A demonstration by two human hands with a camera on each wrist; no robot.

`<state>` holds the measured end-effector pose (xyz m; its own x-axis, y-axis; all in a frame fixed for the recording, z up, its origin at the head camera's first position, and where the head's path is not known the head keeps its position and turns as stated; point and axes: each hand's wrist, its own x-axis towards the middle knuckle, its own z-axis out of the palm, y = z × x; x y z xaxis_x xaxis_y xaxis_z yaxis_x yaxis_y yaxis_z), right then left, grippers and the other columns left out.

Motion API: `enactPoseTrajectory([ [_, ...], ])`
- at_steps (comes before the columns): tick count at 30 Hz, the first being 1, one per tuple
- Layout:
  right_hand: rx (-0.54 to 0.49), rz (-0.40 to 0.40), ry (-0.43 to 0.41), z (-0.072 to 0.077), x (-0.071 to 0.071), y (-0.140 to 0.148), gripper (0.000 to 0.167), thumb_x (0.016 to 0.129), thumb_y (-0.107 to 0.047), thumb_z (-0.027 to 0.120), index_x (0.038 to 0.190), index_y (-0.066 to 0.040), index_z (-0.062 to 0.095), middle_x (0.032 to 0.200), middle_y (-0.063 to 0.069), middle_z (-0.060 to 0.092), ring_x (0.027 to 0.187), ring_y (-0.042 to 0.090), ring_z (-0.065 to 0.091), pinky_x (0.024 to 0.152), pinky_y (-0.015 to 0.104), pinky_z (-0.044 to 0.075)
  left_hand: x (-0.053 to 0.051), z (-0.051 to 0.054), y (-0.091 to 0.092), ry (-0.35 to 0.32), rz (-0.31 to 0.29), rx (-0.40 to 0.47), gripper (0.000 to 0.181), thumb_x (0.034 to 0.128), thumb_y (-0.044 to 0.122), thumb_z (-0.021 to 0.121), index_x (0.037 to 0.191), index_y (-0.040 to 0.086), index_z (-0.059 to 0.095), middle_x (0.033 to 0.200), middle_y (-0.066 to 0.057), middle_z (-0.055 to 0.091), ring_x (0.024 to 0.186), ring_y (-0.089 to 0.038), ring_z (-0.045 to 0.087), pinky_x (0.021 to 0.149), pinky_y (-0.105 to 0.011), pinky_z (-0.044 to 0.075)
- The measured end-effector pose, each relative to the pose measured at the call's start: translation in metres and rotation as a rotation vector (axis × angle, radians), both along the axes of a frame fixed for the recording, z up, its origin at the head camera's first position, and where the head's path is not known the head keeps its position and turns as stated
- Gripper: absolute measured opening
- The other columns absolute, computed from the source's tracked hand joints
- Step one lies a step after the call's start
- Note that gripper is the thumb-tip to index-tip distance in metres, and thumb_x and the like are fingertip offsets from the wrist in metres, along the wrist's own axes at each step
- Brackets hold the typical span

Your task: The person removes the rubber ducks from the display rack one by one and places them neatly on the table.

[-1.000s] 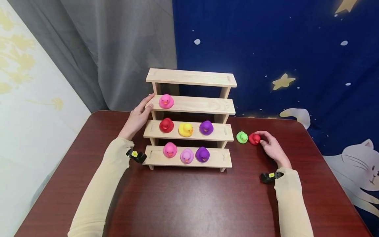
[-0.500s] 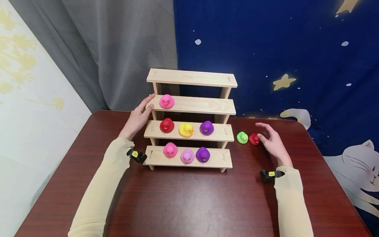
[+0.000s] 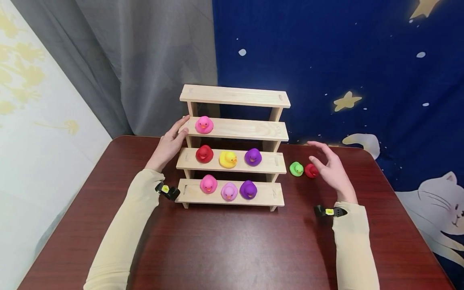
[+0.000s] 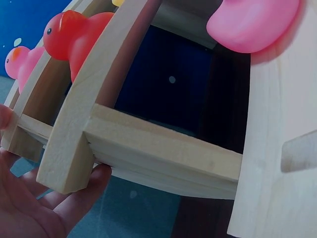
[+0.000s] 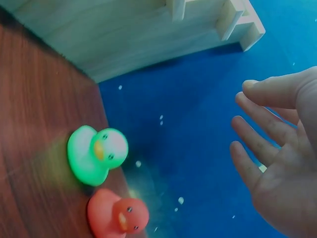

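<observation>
A stepped wooden display rack point(image 3: 239, 197) stands on the table. At the left end of its second tier from the top, my left hand point(image 3: 168, 145) holds the board, the thumb in front and other fingers behind, beside a pink rubber duck point(image 3: 204, 125). On the tier below sit a red duck point(image 3: 204, 154), a yellow duck point(image 3: 227, 159) and a purple duck point(image 3: 253, 157). Right of the rack, a green duck point(image 3: 296, 169) and another red duck point(image 3: 311, 170) stand on the table. My right hand point(image 3: 331, 171) hovers by that red duck, fingers spread, holding nothing.
The lowest tier carries a pink duck point(image 3: 208, 184), a lilac duck point(image 3: 229, 191) and a purple duck point(image 3: 248, 189). The top board point(image 3: 235, 94) bears no duck. Behind the brown table point(image 3: 232, 245) hang a grey curtain point(image 3: 163, 60) and a blue starry cloth point(image 3: 308, 60).
My right hand has let go of the red duck beside the green one, lifted away and moved slightly left and back. My left hand has stayed on the rack.
</observation>
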<state>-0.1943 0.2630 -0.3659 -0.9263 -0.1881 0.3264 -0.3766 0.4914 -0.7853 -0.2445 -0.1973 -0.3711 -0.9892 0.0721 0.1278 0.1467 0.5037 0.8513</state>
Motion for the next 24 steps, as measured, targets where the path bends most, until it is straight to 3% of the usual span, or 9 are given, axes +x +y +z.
enactPoseTrajectory([
  [3,-0.004,0.011,0.022,0.006,0.002,-0.006,0.043,0.090,0.010,0.057,0.133,0.007,0.049,0.133,0.027,0.050,0.127,0.036,0.042,0.103,0.059,0.029,0.000,0.000,0.000,0.002,0.001,-0.002,0.051,0.1012,0.044,0.043,0.150,0.037,0.033,0.157,0.002,0.025,0.140,-0.026,0.028,0.110,-0.055,0.023],
  [5,-0.008,0.019,0.042,0.008,0.003,-0.009,0.043,0.090,0.010,0.058,0.133,0.007,0.050,0.132,0.027,0.051,0.127,0.030,0.044,0.106,0.047,0.032,0.000,0.000,0.000,0.003,0.001,-0.002,0.050,0.1014,0.044,0.043,0.150,0.037,0.033,0.157,0.002,0.025,0.140,-0.026,0.027,0.110,-0.055,0.023],
  [10,-0.001,0.013,0.064,0.013,0.006,-0.018,0.042,0.091,0.008,0.059,0.132,0.006,0.052,0.132,0.024,0.051,0.121,0.023,0.046,0.094,0.021,0.035,0.000,0.001,0.000,0.002,0.000,-0.001,0.050,0.1014,0.044,0.043,0.150,0.037,0.033,0.157,0.003,0.025,0.140,-0.026,0.027,0.110,-0.055,0.023],
  [16,-0.038,0.030,0.080,0.020,0.007,-0.029,0.042,0.090,0.009,0.060,0.131,0.009,0.052,0.133,0.023,0.051,0.126,0.029,0.044,0.106,0.043,0.034,0.000,0.001,0.000,-0.004,0.004,0.000,0.050,0.1012,0.044,0.044,0.150,0.038,0.033,0.157,0.003,0.025,0.140,-0.025,0.029,0.110,-0.054,0.024],
  [18,-0.057,0.043,0.091,0.022,0.007,-0.033,0.042,0.089,0.010,0.060,0.131,0.009,0.052,0.132,0.024,0.051,0.126,0.032,0.045,0.106,0.041,0.035,0.000,0.001,0.000,-0.004,0.005,-0.001,0.050,0.1012,0.044,0.043,0.150,0.038,0.034,0.157,0.003,0.026,0.140,-0.026,0.029,0.109,-0.054,0.024],
  [22,-0.068,0.061,0.117,0.027,0.006,-0.042,0.042,0.089,0.010,0.061,0.131,0.009,0.053,0.132,0.023,0.052,0.125,0.030,0.046,0.104,0.026,0.035,0.000,0.001,0.000,-0.007,0.008,-0.005,0.051,0.1013,0.044,0.043,0.150,0.037,0.033,0.156,0.001,0.026,0.139,-0.028,0.029,0.109,-0.055,0.024],
  [24,-0.071,0.073,0.128,0.030,0.006,-0.046,0.042,0.089,0.009,0.061,0.130,0.009,0.053,0.131,0.023,0.052,0.126,0.028,0.045,0.104,0.026,0.035,0.000,0.001,0.000,-0.008,0.011,-0.005,0.050,0.1013,0.044,0.043,0.150,0.037,0.033,0.156,0.001,0.027,0.139,-0.028,0.029,0.109,-0.055,0.024],
])
